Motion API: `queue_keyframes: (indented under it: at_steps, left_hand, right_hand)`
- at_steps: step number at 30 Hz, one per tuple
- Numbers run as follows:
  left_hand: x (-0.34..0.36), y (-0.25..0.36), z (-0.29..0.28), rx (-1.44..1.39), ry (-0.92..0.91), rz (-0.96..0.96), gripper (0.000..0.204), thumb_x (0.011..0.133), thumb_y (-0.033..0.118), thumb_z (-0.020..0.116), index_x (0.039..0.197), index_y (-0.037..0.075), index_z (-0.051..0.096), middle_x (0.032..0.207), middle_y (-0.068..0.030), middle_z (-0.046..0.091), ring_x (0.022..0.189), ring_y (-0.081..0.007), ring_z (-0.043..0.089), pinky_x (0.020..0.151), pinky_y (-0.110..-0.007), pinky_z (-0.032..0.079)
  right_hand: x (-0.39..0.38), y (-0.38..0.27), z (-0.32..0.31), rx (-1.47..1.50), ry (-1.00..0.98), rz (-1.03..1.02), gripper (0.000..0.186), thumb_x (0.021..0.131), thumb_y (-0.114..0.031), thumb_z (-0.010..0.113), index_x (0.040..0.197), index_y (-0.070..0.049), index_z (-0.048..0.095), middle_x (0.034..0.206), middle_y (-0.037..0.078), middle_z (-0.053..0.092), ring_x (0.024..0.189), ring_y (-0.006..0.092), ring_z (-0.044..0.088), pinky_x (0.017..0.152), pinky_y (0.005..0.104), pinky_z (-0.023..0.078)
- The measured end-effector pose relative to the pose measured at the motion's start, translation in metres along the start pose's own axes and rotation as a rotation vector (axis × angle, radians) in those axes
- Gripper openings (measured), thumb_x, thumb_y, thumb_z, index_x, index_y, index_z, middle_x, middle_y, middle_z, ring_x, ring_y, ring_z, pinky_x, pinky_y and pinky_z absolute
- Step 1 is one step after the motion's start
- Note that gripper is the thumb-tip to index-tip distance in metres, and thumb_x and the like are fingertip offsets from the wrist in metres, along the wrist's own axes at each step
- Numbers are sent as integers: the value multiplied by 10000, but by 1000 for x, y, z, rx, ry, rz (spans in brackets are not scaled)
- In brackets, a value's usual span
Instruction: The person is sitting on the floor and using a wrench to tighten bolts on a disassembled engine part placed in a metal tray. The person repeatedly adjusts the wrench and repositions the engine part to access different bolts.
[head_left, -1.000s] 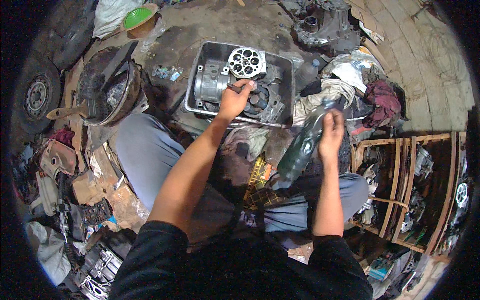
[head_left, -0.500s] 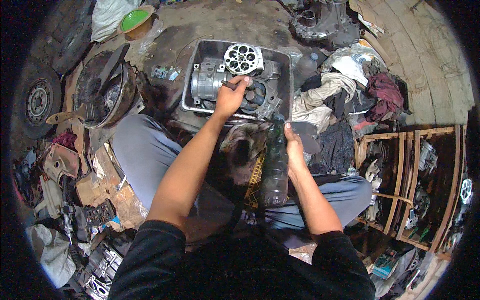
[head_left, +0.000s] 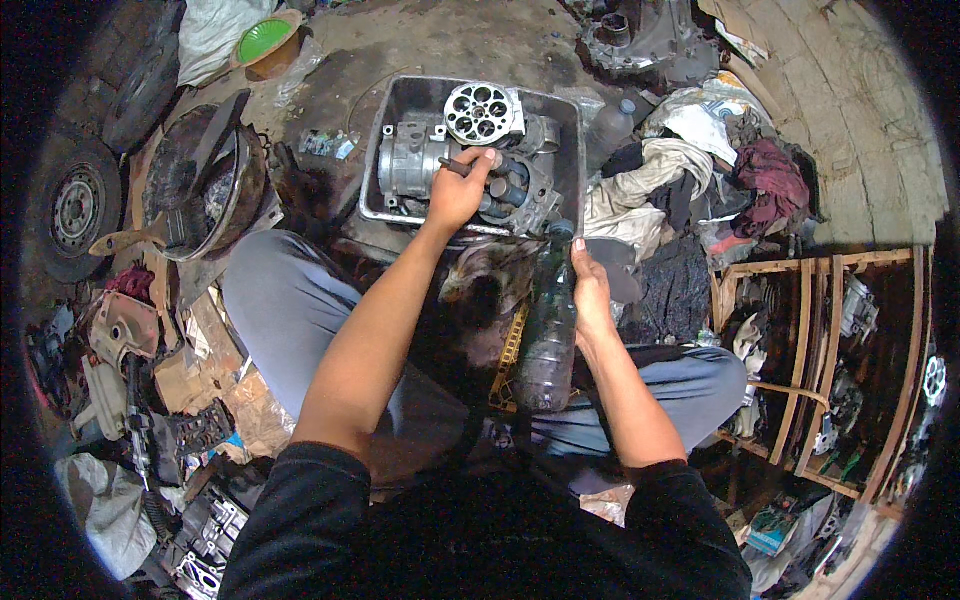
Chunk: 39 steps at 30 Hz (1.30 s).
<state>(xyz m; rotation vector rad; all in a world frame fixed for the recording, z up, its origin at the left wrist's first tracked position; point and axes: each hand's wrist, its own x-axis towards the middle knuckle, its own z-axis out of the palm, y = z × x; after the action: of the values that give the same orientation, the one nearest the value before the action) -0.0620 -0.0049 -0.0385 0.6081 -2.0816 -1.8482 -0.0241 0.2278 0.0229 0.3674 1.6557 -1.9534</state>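
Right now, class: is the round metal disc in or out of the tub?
In: the disc sits within the tub, whose rim surrounds it and other metal parts.

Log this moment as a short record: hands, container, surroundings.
Left hand: gripping a dark rod-like piece over the tray
Right hand: holding a plastic bottle, neck toward the tray
Container: grey rectangular tray
Tray contents: greasy metal parts, including a cylindrical housing and a disc with round holes
Right side: light cloth, slatted wooden rack
Left side: wheel, wooden-handled brush
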Motion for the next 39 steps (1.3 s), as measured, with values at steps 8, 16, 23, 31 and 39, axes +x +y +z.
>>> queue_keyframes:
  at_steps: [8, 16, 23, 31, 39]
  left_hand:
    - [0, 1, -2, 39, -4, -17, 404, 1046, 395, 609, 1172, 38, 749, 1075, -126, 779, 1016, -217, 711, 931, -346, 514]
    - [-1, 2, -4, 41, 7, -31, 395, 1044, 380, 610, 1185, 37, 745, 1072, -122, 776, 1017, -220, 711, 931, -347, 512]
    - [0, -3, -1, 9, 43, 34, 371, 1011, 400, 637, 1147, 77, 760, 967, -118, 784, 893, -220, 729, 834, -353, 541]
    - [3, -7, -2, 47, 27, 51, 375, 1020, 390, 621, 1150, 67, 759, 999, -127, 785, 928, -235, 734, 854, -359, 542]
    - [4, -7, 0, 14, 36, 63, 350, 1030, 364, 629, 1134, 56, 759, 976, -102, 788, 885, -203, 726, 821, -342, 544]
  right_hand:
    - [4, 0, -4, -99, -67, -35, 512, 1110, -477, 445, 1072, -15, 661, 857, 73, 702, 663, 167, 670, 605, 311, 552]
    - [-6, -13, 7, -54, -51, 46, 500, 1119, -456, 427, 1070, -18, 663, 837, 60, 686, 633, 162, 656, 583, 301, 543]
    - [5, -1, -5, -77, -34, 15, 474, 1111, -443, 469, 1034, -20, 668, 843, 59, 688, 642, 159, 652, 586, 301, 536]
    - [11, -54, -24, -671, 431, -948, 431, 1088, -302, 547, 1262, 90, 585, 1098, 194, 676, 1025, 257, 613, 960, 395, 467]
    - [76, -85, -30, -509, 595, -1146, 390, 1073, -189, 555, 1334, 95, 500, 1205, 239, 638, 1125, 299, 603, 1008, 399, 450]
